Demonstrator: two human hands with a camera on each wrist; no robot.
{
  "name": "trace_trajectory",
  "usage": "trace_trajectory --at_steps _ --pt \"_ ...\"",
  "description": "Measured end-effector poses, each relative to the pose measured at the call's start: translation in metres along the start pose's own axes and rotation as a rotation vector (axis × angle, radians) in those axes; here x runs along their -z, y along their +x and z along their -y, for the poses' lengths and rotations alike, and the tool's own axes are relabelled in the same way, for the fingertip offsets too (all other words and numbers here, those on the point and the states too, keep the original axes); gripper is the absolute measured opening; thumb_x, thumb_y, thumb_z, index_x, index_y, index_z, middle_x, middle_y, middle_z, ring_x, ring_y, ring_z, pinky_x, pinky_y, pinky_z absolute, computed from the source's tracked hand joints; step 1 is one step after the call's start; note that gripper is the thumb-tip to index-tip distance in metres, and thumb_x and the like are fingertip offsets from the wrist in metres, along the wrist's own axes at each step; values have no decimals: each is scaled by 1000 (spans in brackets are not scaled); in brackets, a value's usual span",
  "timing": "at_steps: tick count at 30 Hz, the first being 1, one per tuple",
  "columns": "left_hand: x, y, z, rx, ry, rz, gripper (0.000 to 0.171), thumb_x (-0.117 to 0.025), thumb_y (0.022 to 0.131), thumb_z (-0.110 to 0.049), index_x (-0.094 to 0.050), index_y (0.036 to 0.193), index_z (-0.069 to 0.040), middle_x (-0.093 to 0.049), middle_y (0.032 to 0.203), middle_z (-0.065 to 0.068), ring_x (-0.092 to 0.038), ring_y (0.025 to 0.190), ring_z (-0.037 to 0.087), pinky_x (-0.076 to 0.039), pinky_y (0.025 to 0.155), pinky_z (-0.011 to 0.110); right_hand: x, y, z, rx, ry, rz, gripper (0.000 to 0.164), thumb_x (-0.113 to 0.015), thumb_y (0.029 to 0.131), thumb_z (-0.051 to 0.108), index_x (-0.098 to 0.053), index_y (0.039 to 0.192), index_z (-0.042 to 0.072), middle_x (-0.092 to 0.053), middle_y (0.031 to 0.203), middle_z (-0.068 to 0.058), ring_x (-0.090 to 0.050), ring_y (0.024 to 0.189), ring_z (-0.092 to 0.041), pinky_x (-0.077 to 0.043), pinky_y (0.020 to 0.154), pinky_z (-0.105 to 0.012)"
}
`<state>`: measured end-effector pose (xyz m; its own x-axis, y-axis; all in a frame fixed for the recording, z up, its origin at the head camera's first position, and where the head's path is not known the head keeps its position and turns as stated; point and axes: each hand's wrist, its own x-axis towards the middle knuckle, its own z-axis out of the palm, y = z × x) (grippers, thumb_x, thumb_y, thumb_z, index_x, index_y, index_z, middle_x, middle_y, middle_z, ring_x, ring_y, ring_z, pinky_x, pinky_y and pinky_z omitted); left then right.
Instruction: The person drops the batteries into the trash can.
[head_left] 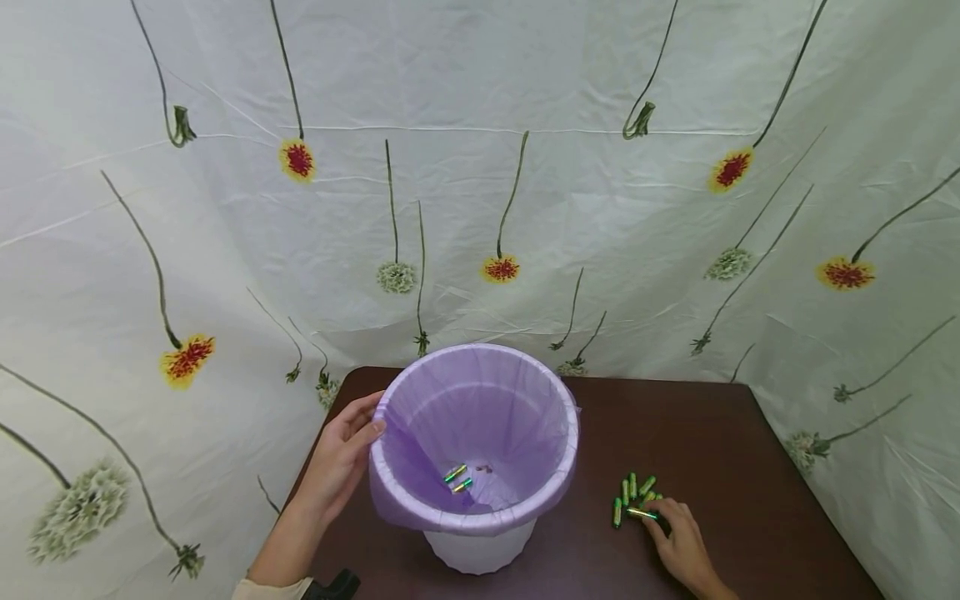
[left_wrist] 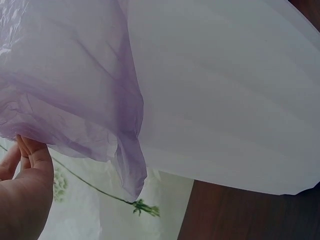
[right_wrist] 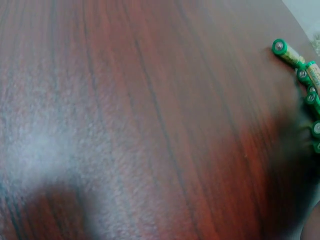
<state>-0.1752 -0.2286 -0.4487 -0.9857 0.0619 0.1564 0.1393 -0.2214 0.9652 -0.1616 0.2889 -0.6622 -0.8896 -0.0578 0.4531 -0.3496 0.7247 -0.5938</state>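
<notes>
A white trash bin [head_left: 480, 550] stands on the table, lined with a thin purple bag [head_left: 401, 521] folded over its rim. My left hand [head_left: 341, 458] grips the rim at the left, thumb on top; in the left wrist view the fingers [left_wrist: 35, 152] press up against the hanging liner. Two green-and-gold batteries [head_left: 455, 473] lie at the bottom of the bin. To the bin's right, my right hand [head_left: 682, 542] pinches one battery [head_left: 641, 512] between thumb and fingers, low over a loose group of several similar batteries [head_left: 626, 492]. The right wrist view catches some batteries [right_wrist: 287, 52] at its right edge.
The dark brown wooden table [head_left: 720, 442] carries the bin and batteries. A pale cloth [head_left: 465, 192] with printed flowers hangs behind and along both sides. Small brownish bits [head_left: 484, 468] lie in the bin near its batteries.
</notes>
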Motion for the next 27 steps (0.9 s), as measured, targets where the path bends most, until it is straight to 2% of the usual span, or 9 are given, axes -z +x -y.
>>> trace_trajectory --at_steps 6,16,23,27 --pt "-1 1 1 2 -2 1 49 -57 103 1 -39 147 13 -59 125 8 -60 110 15 -54 90 26 5 9 3 -6 21 -12 22 -72 89 -11 -69 103 6 -63 99 0 -47 80 -7 -43 60 -26" --pt "-3 3 1 5 5 -5 49 -57 103 1 -39 147 13 -58 125 10 -60 109 15 -54 90 26 18 23 6 24 1 -38 17 -68 93 -10 -69 108 -2 -63 100 -6 -48 84 -10 -44 61 -28" --pt "-2 1 -1 -17 22 4 49 -58 103 1 -39 146 14 -59 127 12 -61 109 15 -54 90 27 25 33 13 25 7 -41 17 -66 95 -8 -68 108 2 -63 101 -6 -49 86 -14 -42 62 -29" --pt "-1 0 -2 -18 31 6 48 -58 104 0 -40 146 14 -59 128 11 -62 109 15 -55 90 27 29 40 18 70 13 -46 19 -65 95 -10 -68 107 3 -61 100 -4 -47 86 -12 -41 63 -30"
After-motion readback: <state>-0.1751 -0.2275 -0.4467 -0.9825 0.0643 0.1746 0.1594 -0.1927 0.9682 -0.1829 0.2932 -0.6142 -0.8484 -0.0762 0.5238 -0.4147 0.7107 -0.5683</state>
